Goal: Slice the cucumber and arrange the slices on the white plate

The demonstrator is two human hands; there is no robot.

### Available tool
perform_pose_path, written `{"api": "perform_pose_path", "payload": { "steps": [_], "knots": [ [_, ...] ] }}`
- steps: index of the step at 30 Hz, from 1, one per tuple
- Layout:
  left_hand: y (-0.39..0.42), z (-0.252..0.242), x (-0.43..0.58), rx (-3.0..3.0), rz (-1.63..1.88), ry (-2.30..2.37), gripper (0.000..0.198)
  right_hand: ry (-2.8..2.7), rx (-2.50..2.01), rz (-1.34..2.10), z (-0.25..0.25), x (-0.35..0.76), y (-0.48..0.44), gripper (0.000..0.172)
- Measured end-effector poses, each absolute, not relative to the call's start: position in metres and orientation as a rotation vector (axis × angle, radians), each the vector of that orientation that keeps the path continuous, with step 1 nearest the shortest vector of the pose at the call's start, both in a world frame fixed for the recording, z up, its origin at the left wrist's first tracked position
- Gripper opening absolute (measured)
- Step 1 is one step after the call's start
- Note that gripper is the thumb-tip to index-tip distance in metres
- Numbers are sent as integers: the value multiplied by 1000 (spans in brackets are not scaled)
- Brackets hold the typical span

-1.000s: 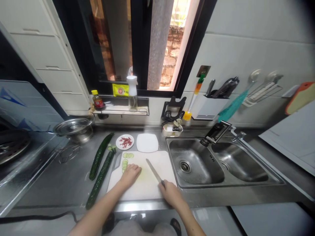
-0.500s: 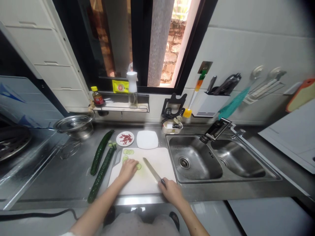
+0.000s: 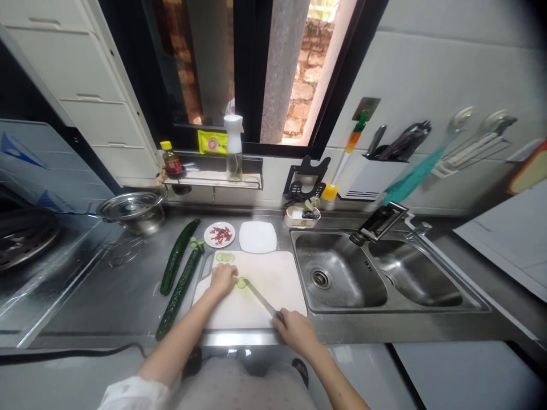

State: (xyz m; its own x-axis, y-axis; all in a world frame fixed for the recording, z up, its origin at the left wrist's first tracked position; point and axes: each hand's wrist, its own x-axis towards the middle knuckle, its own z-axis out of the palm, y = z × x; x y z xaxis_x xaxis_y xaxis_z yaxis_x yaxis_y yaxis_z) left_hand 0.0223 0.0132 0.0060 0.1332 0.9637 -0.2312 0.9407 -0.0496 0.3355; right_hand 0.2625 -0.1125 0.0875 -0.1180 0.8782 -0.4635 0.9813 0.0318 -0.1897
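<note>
My right hand (image 3: 294,330) grips the dark handle of a kitchen knife (image 3: 262,299), its blade slanting up and left over the white cutting board (image 3: 265,270). The knife's tip meets a cucumber slice (image 3: 242,283) near the board's middle. Just left of that slice, my left hand (image 3: 224,280) is on the board with its fingers curled together; what they hold is hidden. A short row of cucumber slices (image 3: 225,257) lies beyond it on the board. Two whole-looking cucumbers, one farther back (image 3: 177,259) and one nearer (image 3: 177,299), rest left of the board.
Behind the board stand a small plate of chopped red bits (image 3: 219,234) and a white square plate (image 3: 257,237). A double sink (image 3: 342,273) with a black faucet (image 3: 378,222) is on the right. A lidded steel pot (image 3: 132,210) is at the left, below a shelf with bottles.
The knife tip has moved left and down to the slice. My left hand has drawn up and its fingers have curled in. The whole view has shifted slightly.
</note>
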Motion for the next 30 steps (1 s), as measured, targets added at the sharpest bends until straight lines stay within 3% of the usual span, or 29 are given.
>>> {"api": "perform_pose_path", "payload": {
  "steps": [30],
  "knots": [
    [17,16,25,1902,24,1871,13,2030,1833,-646,97,257,-114,35]
  ]
}}
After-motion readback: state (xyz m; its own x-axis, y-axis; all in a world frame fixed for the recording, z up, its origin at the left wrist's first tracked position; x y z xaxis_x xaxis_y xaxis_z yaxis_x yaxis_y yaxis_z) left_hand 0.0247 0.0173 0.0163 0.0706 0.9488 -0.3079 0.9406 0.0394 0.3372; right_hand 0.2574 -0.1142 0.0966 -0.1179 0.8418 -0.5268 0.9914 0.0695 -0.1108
